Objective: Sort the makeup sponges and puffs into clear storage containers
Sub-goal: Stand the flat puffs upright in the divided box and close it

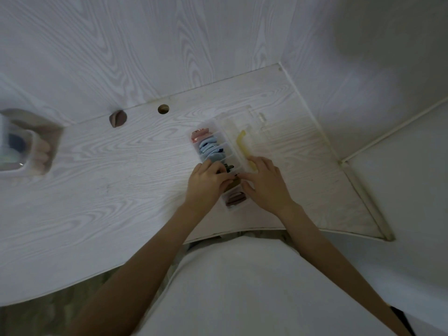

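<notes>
Both hands meet over the middle of the clear divided container (231, 151). The left hand (206, 183) has its fingers curled down into a compartment, its grip closed on dark puffs (228, 168) that stand on edge there. The right hand (264, 183) lies flatter, fingers stretched toward the left hand's fingertips and resting along the container's near rim. Whether its grip pinches a puff or only steadies the box cannot be told, since the fingertips overlap.

Just beyond the hands, the next compartment holds a packed row of light blue sponges (209, 147), and the one past it holds pink puffs (200, 135). On the near side of the hands, toward the person, the end compartment shows brownish-mauve puffs (235, 198). Beside the right hand's knuckles, along the container's other half, runs a yellow handle-like strip (243, 147), and further out lies what looks like a clear lid or second tray (257, 117).

Judging by this, the sorting looks well advanced: four colour groups sit in their own sections, and no loose sponges show on the white wood-grain surface (121, 166) around the hands. What seems left is seating the dark puffs, then perhaps closing the lid. Well off to the left hand's side, another clear box (14, 146) stands at the surface's edge, its contents too blurred to name.
</notes>
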The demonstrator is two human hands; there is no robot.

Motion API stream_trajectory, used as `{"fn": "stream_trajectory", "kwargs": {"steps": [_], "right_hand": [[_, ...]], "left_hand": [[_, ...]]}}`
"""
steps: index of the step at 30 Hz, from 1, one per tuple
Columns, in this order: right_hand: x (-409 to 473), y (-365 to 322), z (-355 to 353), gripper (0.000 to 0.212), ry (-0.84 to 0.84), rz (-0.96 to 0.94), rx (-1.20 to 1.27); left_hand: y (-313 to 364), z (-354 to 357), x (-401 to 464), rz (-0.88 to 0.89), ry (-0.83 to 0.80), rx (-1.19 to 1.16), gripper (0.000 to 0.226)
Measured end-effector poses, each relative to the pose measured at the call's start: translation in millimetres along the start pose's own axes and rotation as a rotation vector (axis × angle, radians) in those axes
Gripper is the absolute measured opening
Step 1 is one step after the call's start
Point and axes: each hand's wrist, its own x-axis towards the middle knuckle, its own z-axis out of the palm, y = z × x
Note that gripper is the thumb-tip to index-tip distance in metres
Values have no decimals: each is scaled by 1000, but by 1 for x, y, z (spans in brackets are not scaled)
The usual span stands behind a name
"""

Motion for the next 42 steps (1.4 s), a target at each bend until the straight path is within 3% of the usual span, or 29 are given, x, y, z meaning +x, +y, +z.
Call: {"fn": "stream_trajectory", "kwargs": {"steps": [9, 14, 17, 21, 24, 27, 34, 39, 42], "right_hand": [[2, -5, -7, 26, -31, -59, -80], [9, -12, -15, 25, -49, -45, -34], [31, -30, -17, 30, -16, -98, -28], [71, -68, -14, 44, -14, -166, 25], [105, -85, -1, 52, -147, -157, -119], [128, -82, 13, 69, -284, 12, -233], [149, -91, 32, 59, -58, 137, -205], [188, -125, 45, 62, -68, 247, -176], [199, -138, 52, 63, -72, 200, -169]], "left_hand": [[-1, 6, -13, -138, -34, 12, 15], [-10, -4, -15, -258, 24, -155, 10], [-36, -19, -25, -284, 90, -222, 9], [-91, -44, -38, -479, 215, -415, 25], [-146, -53, -39, -637, 275, -540, 31], [-197, -51, -32, -730, 211, -501, 31], [-271, -33, -5, -779, 107, -335, 43], [-307, -18, 4, -671, -97, -179, 65], [-315, -17, 7, -625, -123, -136, 60]]}}
